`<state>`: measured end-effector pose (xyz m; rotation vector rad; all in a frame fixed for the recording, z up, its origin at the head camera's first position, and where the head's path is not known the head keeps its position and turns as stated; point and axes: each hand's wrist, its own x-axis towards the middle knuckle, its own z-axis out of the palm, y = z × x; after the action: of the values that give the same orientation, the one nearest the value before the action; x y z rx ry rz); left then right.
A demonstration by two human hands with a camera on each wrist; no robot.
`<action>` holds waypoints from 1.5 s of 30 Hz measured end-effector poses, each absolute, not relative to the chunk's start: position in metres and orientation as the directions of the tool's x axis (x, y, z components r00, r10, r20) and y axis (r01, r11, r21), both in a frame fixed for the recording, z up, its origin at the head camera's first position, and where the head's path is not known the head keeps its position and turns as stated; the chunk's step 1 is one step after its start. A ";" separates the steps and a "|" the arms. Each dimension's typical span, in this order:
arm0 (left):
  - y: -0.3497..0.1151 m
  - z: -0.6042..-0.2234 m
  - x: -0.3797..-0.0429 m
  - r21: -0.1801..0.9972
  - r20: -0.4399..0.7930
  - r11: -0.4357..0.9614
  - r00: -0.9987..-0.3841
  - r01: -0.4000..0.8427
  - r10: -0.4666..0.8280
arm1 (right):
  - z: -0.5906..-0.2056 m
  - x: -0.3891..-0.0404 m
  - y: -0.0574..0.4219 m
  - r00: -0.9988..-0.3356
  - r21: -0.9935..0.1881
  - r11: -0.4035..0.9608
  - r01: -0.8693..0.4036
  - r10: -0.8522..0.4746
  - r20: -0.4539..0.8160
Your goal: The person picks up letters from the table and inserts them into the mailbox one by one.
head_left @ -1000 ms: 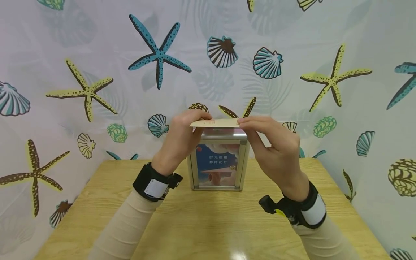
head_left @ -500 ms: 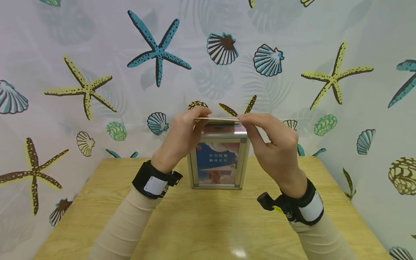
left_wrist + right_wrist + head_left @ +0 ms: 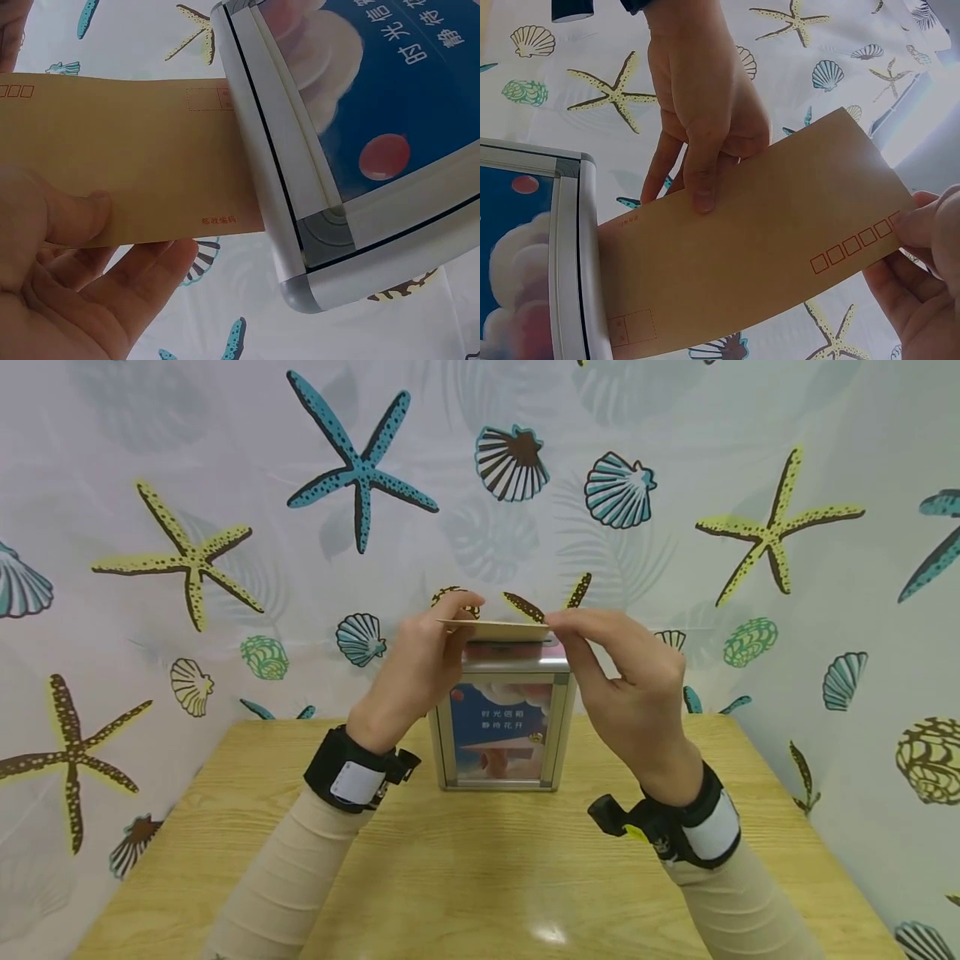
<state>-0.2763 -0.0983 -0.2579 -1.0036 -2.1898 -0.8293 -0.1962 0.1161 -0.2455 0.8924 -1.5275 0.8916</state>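
Note:
A brown paper envelope (image 3: 501, 631) with red postcode squares lies nearly edge-on above a silver-framed letter box (image 3: 442, 735). My left hand (image 3: 417, 664) pinches the envelope's left part, thumb on the printed face and fingers behind it, as the left wrist view shows. At the right end, my right hand (image 3: 633, 681) grips it between thumb and fingers. In both wrist views one long edge of the envelope (image 3: 757, 240) meets the box's top, where a dark slot (image 3: 525, 645) partly shows in the head view. That edge is hidden by the box's rim (image 3: 259, 180).
The box has a blue poster (image 3: 491, 718) with white characters and a small lock (image 3: 536, 738) on its front. It stands on a wood-grain table (image 3: 465, 868). A white cloth (image 3: 675, 410) printed with starfish and shells hangs behind and at both sides.
The envelope has tilted, from its printed face showing through edge-on to its plain side. Both hands have risen slightly in the head view, while the box has shifted up a little too.

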 end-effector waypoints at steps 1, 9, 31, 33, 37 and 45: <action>-0.099 -0.258 -0.277 0.293 0.719 0.518 -0.542 0.803 0.434 | -0.245 -0.197 0.116 -0.114 -0.071 0.432 -0.899 -0.074 0.991; -0.099 -0.255 -0.276 0.299 0.767 0.484 -0.509 0.822 0.391 | -0.242 -0.202 0.114 -0.111 -0.057 0.472 -0.880 -0.086 0.990; -0.098 -0.247 -0.255 0.144 0.907 0.463 -0.303 0.875 0.291 | -0.259 -0.230 0.120 -0.185 -0.099 0.530 -0.842 -0.111 0.977; -0.099 -0.247 -0.254 0.142 0.908 0.459 -0.301 0.877 0.293 | -0.260 -0.231 0.119 -0.192 -0.104 0.525 -0.845 -0.115 0.975; -0.100 -0.247 -0.254 0.144 0.907 0.457 -0.302 0.878 0.294 | -0.262 -0.235 0.120 -0.199 -0.104 0.528 -0.843 -0.126 0.972; -0.101 -0.254 -0.267 0.192 0.894 0.448 -0.344 0.873 0.286 | -0.264 -0.247 0.123 -0.237 -0.095 0.577 -0.811 -0.176 0.956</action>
<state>-0.2669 -0.1005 -0.2535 -0.9812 -1.8589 -0.8793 -0.2466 0.1234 -0.2635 0.8197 -1.7380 0.7412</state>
